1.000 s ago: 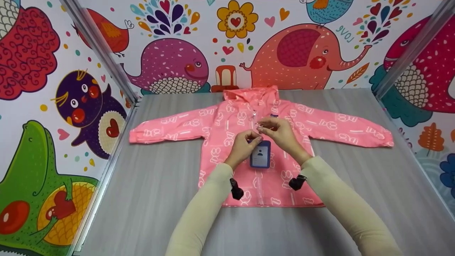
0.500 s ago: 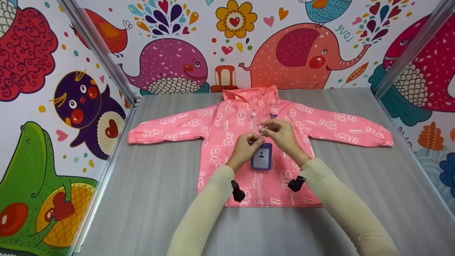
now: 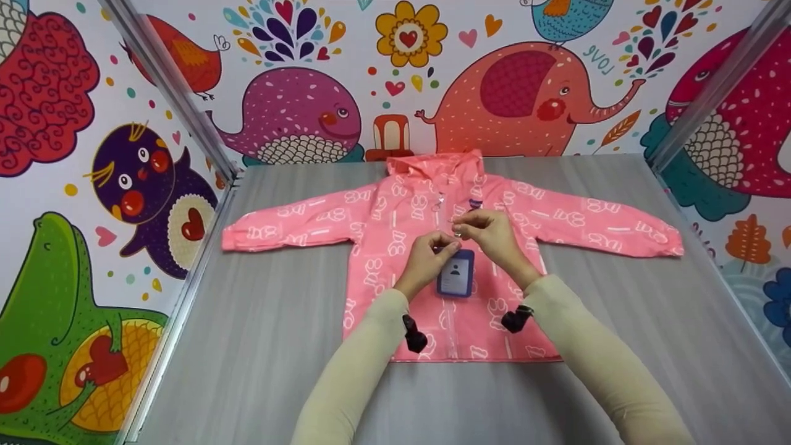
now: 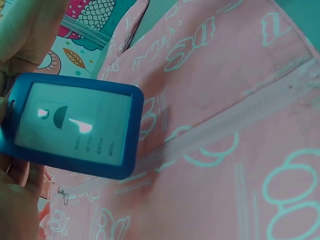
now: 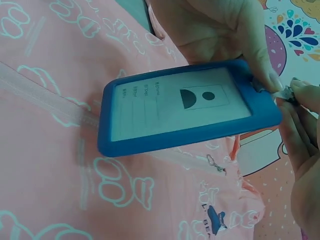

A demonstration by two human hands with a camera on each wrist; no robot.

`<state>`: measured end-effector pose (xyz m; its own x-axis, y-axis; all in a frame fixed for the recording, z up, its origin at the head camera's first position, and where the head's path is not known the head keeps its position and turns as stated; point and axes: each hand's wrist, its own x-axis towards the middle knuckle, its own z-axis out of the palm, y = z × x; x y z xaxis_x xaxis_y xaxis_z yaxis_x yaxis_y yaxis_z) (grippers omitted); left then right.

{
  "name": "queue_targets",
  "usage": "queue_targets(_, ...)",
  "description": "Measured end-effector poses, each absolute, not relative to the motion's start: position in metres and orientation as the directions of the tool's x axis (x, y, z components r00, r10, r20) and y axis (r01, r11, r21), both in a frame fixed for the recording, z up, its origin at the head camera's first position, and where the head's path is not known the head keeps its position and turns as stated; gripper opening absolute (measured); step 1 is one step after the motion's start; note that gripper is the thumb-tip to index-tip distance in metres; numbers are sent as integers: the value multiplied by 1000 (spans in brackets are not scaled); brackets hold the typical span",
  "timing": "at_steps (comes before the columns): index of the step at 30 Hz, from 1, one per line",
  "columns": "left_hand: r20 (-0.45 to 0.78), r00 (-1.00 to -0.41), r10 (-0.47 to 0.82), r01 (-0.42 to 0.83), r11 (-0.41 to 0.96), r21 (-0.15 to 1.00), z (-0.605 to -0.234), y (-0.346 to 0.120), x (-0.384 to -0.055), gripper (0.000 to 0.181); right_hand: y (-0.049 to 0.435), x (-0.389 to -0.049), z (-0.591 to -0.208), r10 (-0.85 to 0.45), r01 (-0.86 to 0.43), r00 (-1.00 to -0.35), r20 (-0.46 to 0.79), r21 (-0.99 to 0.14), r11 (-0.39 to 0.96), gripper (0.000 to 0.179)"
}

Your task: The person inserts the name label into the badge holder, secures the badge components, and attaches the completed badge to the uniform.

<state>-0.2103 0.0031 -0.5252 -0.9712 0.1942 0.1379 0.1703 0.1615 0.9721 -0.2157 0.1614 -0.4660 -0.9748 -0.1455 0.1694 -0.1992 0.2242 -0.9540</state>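
Note:
A blue-framed badge holder with a white ID card inside hangs over the pink jacket. My left hand pinches its top edge between thumb and fingers. Just above and to the right, my right hand pinches a small metal clip at the slot end of the holder. In the left wrist view, the card face of the badge holder carries glare spots. The jacket lies flat, front up, sleeves spread, with its zipper pull near the collar.
The grey wood-grain table extends around the jacket. Cartoon-printed walls with metal corner posts enclose its back and sides. A small dark blue patch sits on the jacket's chest.
The badge holder has dropped slightly and shifted a little right with my left hand. My right hand's fingertips have also shifted slightly right and down, around the clip.

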Motion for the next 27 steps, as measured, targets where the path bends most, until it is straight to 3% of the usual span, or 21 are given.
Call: queue_targets(27,63,-988,139,80,127,989,-538,24,-228,17,177,-236,-487,-93,-88,-992,90,-996,-25,26)
